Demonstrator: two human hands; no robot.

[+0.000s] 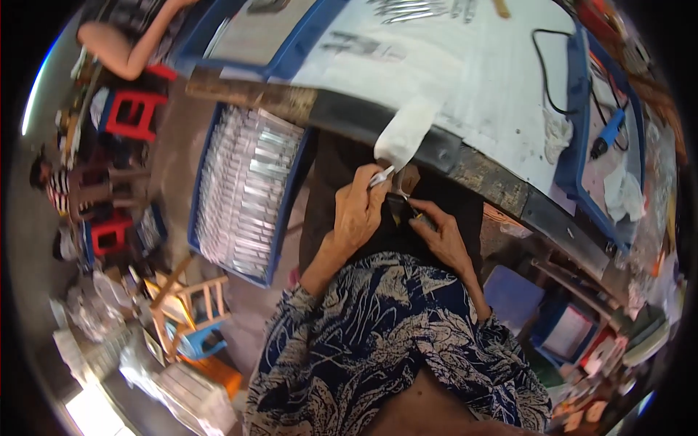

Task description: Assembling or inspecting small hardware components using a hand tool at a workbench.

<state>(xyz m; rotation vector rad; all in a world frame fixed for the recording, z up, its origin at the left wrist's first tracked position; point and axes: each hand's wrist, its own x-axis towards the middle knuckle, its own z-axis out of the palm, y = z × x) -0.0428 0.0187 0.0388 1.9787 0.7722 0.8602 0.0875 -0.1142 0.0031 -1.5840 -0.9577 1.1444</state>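
Observation:
My left hand (358, 207) is closed on a small shiny metal piece (382, 176), pinched between thumb and fingers in front of the table edge. Just to its right, my right hand (442, 236) is closed around a thin tool with a dark and yellowish handle (416, 215); its exact kind is too small to make out. The tool's tip points toward the metal piece. Right above my left hand, a white wrapped pad (408, 131) lies over the dark-covered table edge (349, 116). Part of what sits between my hands is hidden by the fingers.
A blue crate (195, 225) full of silver metal pieces stands left of my knees. On the white-covered table (494, 94) lie several metal parts (407, 10). A blue tray (578, 163) at right holds a blue corded tool (609, 134). Another person's arm (120, 54) shows at upper left.

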